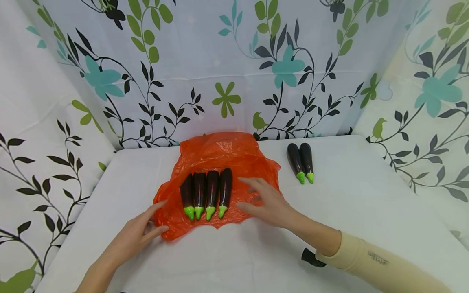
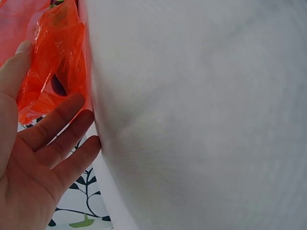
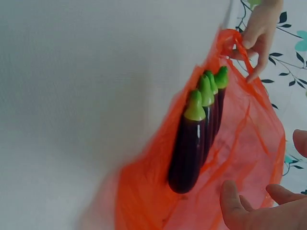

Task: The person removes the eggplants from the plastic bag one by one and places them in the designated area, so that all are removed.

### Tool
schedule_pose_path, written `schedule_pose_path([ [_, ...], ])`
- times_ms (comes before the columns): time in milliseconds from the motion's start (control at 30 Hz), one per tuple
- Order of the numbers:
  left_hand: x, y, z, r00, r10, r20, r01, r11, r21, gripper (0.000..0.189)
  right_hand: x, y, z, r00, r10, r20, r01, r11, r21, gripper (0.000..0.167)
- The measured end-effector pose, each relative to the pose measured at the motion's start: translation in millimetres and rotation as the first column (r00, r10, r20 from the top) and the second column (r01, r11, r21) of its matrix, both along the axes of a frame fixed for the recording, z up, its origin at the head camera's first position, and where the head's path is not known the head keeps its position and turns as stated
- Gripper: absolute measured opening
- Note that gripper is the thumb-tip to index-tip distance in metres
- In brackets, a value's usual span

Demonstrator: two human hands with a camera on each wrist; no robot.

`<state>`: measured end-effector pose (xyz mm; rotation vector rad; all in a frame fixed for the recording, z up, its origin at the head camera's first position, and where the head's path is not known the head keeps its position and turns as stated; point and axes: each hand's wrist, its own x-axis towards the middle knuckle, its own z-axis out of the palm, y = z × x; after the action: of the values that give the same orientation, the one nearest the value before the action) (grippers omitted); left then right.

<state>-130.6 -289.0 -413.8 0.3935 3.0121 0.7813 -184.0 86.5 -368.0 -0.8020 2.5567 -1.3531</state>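
The cream sleeve crossed the lower right; the right hand and left hand, fingers loosely extended, flanked four eggplants on the orange bag at centre.

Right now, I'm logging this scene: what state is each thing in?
Orange bag: wrinkled, spread out
Four eggplants: side by side on the bag
Two eggplants: side by side on the white table, off the bag
Dark object: partly hidden by the beige sleeve; identity unclear
Left grip: fingers extended at the bag's edge
Right grip: thumb and fingers apart, holding nothing
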Motion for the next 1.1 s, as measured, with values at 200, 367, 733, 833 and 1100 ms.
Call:
schedule_pose_path([
  [200,-0.7,0.6,1.6,1.0,0.0,0.007,0.0,1.0,0.01,0.071,-6.7,-10,-11.2,1.0,-0.004,0.01,0.004,0.999,0.042,0.065],
  [367,-1.0,-0.3,1.5,1.0,0.008,0.025,-0.008,1.0,0.018,0.072,-14.2,-19,-20.8,1.0,-0.02,0.022,0.018,0.996,0.085,0.066],
  [733,-0.6,-0.3,-1.1,1.0,0.005,0.01,-0.005,1.0,0.025,0.072,-23.4,-37,-32.4,0.997,-0.024,0.07,0.016,0.992,0.122,0.067],
  [833,-0.7,-0.3,-1.9,1.0,0.007,0.013,-0.007,1.0,0.027,0.072,-25.4,-41,-34.4,0.996,-0.03,0.082,0.018,0.99,0.143,0.067],
  [1100,0.0,-1.1,-1.4,1.0,0.009,0.01,-0.01,1.0,0.026,0.071,-30.7,-46,-42.3,0.995,-0.031,0.092,0.016,0.987,0.157,0.064],
])
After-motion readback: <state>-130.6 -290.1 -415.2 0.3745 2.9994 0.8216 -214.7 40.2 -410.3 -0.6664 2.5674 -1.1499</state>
